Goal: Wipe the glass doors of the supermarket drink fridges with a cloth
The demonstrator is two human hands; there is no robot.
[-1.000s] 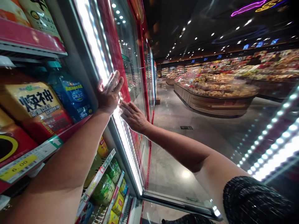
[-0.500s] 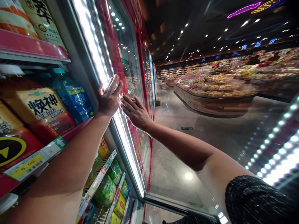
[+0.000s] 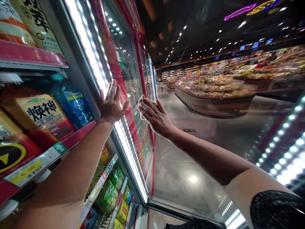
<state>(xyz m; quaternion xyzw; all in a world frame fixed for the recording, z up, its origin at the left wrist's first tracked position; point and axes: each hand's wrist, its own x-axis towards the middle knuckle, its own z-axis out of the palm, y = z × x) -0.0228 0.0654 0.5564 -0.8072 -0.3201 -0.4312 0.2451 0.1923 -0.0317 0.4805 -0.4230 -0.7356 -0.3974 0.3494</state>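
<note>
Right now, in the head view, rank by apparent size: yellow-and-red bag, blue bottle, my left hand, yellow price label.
1. yellow-and-red bag, nearest the camera, so inflated.
2. blue bottle and left hand: too close to rank.
3. yellow price label.

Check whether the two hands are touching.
Apart. The head view shows a strip of the cooler door between the thumb of the left hand and the fingers of the right hand.

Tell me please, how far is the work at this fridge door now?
Done: the fridge door stands open. In hand: the left hand lies flat on its red frame; the right hand holds something small and pale at the glass. Left: the door is not yet closed.
</note>
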